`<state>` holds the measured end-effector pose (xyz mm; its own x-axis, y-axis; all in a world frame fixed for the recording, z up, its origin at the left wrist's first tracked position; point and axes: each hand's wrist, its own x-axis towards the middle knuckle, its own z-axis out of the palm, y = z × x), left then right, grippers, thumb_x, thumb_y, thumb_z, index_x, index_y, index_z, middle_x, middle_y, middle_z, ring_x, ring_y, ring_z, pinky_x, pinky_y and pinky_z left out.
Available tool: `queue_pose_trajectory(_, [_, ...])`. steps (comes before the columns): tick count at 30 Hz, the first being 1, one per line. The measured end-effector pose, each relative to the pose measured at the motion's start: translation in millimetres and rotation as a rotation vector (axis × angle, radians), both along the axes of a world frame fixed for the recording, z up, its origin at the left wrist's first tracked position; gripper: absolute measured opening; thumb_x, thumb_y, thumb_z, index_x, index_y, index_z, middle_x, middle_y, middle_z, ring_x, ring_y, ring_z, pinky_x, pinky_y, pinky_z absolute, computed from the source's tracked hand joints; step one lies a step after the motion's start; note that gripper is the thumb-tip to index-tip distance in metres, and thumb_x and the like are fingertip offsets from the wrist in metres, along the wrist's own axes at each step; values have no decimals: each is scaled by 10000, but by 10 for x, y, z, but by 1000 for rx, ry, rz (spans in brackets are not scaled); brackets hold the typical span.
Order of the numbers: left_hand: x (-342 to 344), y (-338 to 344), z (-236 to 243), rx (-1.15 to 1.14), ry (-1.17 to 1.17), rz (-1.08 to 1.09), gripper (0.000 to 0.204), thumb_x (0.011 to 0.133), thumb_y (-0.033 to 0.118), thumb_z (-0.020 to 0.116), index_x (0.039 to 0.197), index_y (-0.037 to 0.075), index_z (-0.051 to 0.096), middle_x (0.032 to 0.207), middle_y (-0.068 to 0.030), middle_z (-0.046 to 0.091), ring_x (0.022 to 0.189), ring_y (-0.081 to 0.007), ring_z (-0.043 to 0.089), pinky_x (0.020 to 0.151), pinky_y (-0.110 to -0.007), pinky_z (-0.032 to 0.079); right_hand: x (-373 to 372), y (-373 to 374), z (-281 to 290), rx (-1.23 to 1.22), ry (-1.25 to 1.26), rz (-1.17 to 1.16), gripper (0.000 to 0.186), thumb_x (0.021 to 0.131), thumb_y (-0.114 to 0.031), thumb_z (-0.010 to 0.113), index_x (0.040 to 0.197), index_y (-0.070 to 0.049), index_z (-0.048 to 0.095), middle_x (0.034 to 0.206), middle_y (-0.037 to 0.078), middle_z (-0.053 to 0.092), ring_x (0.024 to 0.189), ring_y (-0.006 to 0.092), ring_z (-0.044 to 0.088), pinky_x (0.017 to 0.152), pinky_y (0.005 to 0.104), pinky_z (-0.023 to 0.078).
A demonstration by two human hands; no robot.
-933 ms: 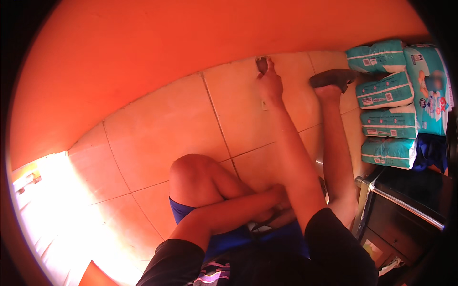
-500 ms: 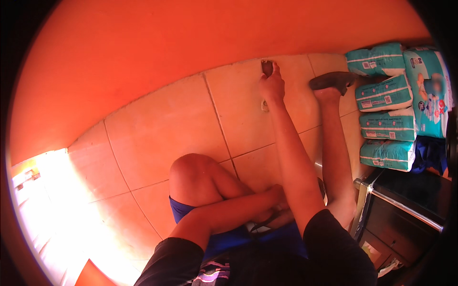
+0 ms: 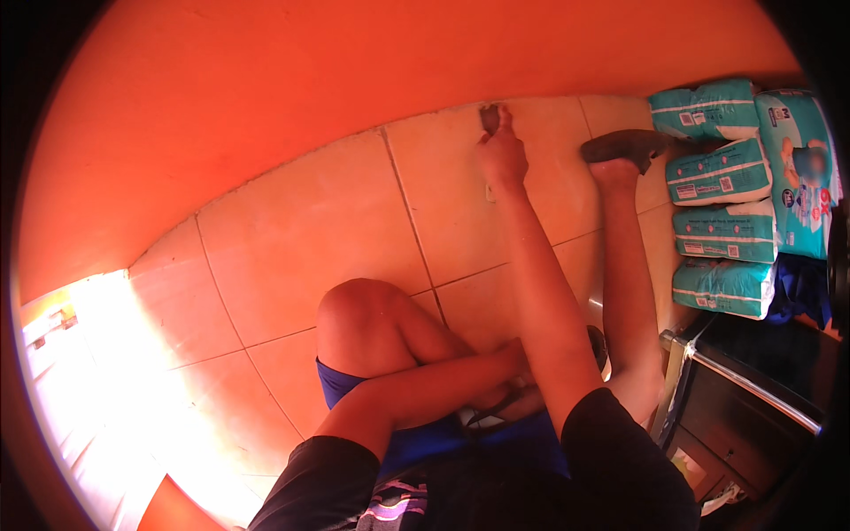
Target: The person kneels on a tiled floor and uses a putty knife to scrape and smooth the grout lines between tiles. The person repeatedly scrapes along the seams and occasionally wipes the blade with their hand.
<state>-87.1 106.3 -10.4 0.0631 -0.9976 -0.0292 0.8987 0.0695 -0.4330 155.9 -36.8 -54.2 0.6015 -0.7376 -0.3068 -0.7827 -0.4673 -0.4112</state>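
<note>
My right hand [image 3: 501,152] reaches far forward across the tiled floor [image 3: 310,239] and is closed on a small dark pad [image 3: 490,117], pressing it down where the floor meets the orange wall [image 3: 354,80]. My left hand [image 3: 518,376] lies low by my lap, mostly hidden behind the right forearm, so its grip does not show. My left knee [image 3: 354,305] is bent up. My right leg stretches forward, ending in a dark shoe [image 3: 624,144].
Stacked teal soft packs [image 3: 722,190] stand against the right side. A dark cabinet with a metal rail [image 3: 744,385] is at the lower right. Bright sunlight falls on the floor at the left [image 3: 97,354].
My right hand has slid the dark pad a little farther forward, up to the base of the wall. The rest of my body has kept its pose.
</note>
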Motion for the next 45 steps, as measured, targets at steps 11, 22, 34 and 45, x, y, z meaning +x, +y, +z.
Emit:
queue_pose_trajectory(11, [11, 18, 22, -27, 33, 8, 294, 889, -27, 529, 1182, -4, 547, 1142, -126, 629, 1121, -198, 601, 1011, -335, 460, -18, -104, -67, 6, -55, -85, 661, 944, -278, 514, 1534, -218, 222, 1139, 171, 664, 1077, 318, 645, 899, 465, 517])
queue_pose_trajectory(22, [54, 92, 79, 20, 69, 37, 78, 824, -26, 565, 899, -7, 560, 865, -131, 614, 843, -198, 602, 920, -331, 489, -196, -443, -455, 55, -213, 156, 653, 913, -172, 568, 1511, -160, 306, 1199, 184, 643, 862, 297, 680, 736, 417, 543])
queue_pose_trajectory(34, [-349, 128, -746, 263, -1601, 846, 158, 790, -29, 674, 799, 40, 533, 707, -86, 541, 622, -166, 561, 655, -272, 454, -258, -1870, -637, -141, -279, -124, 617, 889, -172, 601, 1470, -124, 401, 1059, 190, 690, 562, 259, 677, 521, 369, 537])
queue_pose_trajectory(45, [-483, 151, -698, 484, -1574, 853, 205, 796, -49, 691, 818, 39, 508, 739, -60, 530, 640, -134, 553, 640, -222, 428, -177, -1542, -262, -176, -227, -159, 615, 878, -321, 638, 1450, -186, 458, 1294, 193, 600, 1202, 349, 571, 983, 423, 472])
